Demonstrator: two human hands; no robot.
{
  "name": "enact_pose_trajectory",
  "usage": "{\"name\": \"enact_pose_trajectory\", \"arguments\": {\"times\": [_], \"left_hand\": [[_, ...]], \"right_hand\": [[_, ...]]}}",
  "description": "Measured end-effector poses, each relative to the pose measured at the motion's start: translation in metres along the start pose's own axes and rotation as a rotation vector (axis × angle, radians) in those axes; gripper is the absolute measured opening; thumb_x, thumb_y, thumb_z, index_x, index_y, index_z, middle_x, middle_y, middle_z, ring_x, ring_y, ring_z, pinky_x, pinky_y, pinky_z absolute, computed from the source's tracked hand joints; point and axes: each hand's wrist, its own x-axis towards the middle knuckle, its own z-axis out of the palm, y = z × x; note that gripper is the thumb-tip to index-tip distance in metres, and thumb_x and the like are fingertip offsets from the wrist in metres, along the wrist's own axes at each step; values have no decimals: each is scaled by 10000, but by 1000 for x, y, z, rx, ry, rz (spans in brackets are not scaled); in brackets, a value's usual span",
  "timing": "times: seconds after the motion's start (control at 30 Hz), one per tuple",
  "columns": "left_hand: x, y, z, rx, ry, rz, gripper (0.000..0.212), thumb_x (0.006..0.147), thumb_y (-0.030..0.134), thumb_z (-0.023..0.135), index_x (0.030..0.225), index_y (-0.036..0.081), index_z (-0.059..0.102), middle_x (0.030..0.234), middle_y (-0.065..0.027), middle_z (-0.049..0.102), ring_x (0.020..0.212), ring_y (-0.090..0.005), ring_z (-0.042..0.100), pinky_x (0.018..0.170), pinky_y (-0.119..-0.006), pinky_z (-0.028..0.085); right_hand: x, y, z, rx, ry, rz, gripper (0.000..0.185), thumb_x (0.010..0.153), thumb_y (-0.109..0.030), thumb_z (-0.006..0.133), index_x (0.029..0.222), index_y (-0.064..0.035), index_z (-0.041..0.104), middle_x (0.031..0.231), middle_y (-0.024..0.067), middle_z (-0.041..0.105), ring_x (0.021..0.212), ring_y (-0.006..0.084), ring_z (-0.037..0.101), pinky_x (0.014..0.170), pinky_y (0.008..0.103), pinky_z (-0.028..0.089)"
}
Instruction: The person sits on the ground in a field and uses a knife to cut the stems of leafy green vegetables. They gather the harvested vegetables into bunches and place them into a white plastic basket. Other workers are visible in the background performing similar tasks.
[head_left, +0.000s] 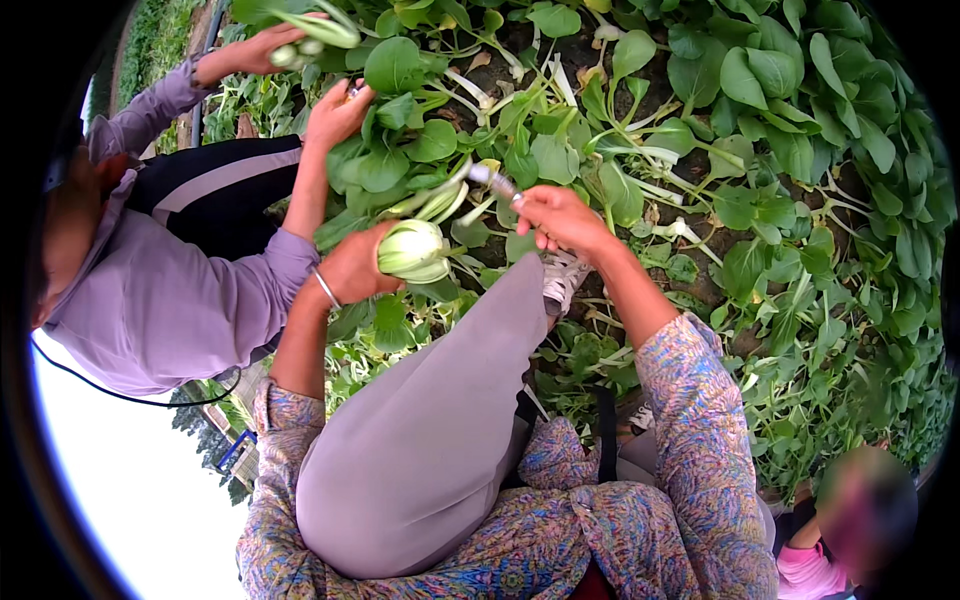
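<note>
A pale green head of bok choy (414, 251) is gripped in my left hand (352, 262), which wears a bracelet at the wrist. Its thick white base faces up toward me, and its leaves are mostly hidden behind the hand. My right hand (562, 217) holds a small knife (496, 182) by the handle. Motion blurs the knife, whose tip points up and left, near loose stalks (439, 201) just above the bok choy. Below my right hand, my raised knee (450, 412) and a laced shoe (562, 277) show.
Standing bok choy (765, 67) fills the right side. Cut stumps and fallen leaves (660, 161) litter the soil. Close on my left, a co-worker in a lavender top (180, 300) holds bok choy stalks (322, 31). Another person in pink (810, 574) is at lower right.
</note>
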Motion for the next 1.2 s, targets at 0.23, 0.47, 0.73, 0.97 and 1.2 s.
{"name": "enact_pose_trajectory", "arguments": {"times": [0.23,0.47,0.73,0.97,1.2], "left_hand": [[8,55,-26,-477,-210,92,897,578,98,909,1360,3,480,1244,-63,608,1151,-164,545,1052,-339,406],[12,61,-34,-695,-51,193,1160,587,95,883,1543,22,232,1391,-59,488,1253,-160,472,1102,-333,348],[8,12,-34,-1040,118,199,965,541,154,898,1380,-7,450,1255,-105,601,1149,-253,590,940,-385,507],[47,105,-42,-1105,-152,500,1029,576,318,914,1425,7,422,1480,-247,370,1121,-230,607,742,-273,551],[52,103,-41,-1131,-82,410,865,553,131,895,1317,-29,521,1090,-158,671,928,-277,683,841,-409,570]], "right_hand": [[-49,-34,4,403,37,-346,399,897,-231,720,1219,-53,562,815,-38,559,585,29,545,449,163,383],[-93,-72,-32,-94,447,-557,337,812,-156,771,1109,-50,653,854,-31,626,689,37,533,592,210,444],[-165,-128,-68,-345,663,-559,263,843,-109,724,1081,-13,667,811,-32,600,710,49,515,608,215,421],[-164,-137,-43,-297,564,-660,295,853,-73,735,1135,-25,663,894,-23,636,730,50,527,640,204,443],[-163,-127,-42,-483,746,-661,262,848,-83,725,1098,-33,666,810,-10,586,664,52,498,585,217,423]]}}
